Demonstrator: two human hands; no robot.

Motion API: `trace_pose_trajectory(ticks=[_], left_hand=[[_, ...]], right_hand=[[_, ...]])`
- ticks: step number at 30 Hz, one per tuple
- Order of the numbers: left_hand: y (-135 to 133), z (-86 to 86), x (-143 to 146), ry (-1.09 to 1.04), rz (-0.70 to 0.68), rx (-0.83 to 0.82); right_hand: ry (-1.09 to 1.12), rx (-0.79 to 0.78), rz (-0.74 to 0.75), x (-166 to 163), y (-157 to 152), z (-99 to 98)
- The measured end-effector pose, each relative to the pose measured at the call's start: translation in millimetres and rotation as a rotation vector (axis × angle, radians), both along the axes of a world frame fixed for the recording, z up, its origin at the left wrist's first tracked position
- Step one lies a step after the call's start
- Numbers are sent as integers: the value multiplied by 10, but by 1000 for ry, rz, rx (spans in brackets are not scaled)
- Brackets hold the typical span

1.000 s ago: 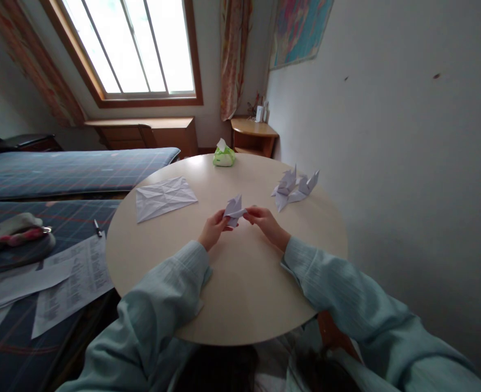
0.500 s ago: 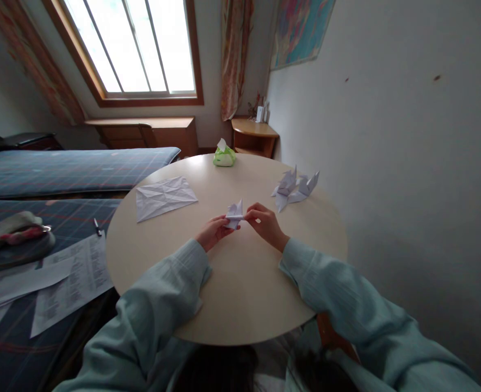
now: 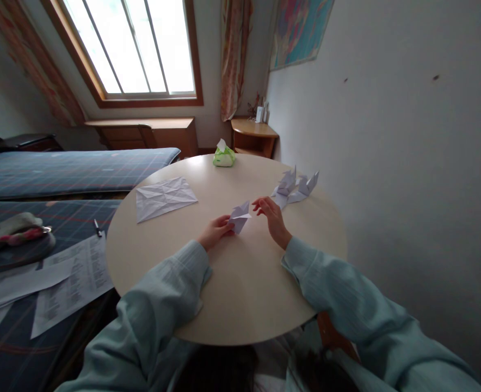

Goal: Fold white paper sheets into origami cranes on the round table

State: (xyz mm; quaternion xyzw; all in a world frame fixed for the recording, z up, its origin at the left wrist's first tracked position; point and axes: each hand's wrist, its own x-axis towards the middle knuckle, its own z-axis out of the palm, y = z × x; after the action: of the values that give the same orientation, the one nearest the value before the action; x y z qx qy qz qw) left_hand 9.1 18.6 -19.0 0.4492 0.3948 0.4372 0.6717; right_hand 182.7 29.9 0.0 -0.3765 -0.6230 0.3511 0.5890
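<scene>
Pinched in my left hand (image 3: 216, 230) is a small white origami bird (image 3: 240, 216), its pointed folds facing up and to the right. My right hand (image 3: 270, 215) hovers just to the right of it, apart from the paper, its fingers loosely spread with nothing in them. Beyond my right hand stand several folded white paper birds (image 3: 306, 186), set close together near the table's right edge. A creased white sheet of paper (image 3: 166, 198) lies flat on the left side of the round table (image 3: 240, 294).
A green tissue pack (image 3: 224, 158) sits at the table's far edge. On the left, a plaid bed (image 3: 77, 218) holds printed sheets (image 3: 75, 283), a pen (image 3: 97, 227) and a pale bag-like object (image 3: 14, 234). A white wall (image 3: 407, 163) runs along the right.
My right hand has let go of the origami bird and opened, lifting slightly away. The bird has turned in my left hand, so its folds now point more to the right.
</scene>
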Motion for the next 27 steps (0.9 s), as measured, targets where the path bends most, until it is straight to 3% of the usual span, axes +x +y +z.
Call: trace_pose_trajectory(ticks=[8,14,20,27], left_hand=[[-12,-45,8,32,-99,98],[-27,-5,-20,39,-136,61],[-50,100,-31,-88,-29,-17],[-27,93,-27,-142,23,-26]], right_hand=[[105,-245,153,-16,30,-10],[29,-161,8,2,132,-94],[-62,-116,101,-4,114,-127],[-148,19,130,14,15,-49]])
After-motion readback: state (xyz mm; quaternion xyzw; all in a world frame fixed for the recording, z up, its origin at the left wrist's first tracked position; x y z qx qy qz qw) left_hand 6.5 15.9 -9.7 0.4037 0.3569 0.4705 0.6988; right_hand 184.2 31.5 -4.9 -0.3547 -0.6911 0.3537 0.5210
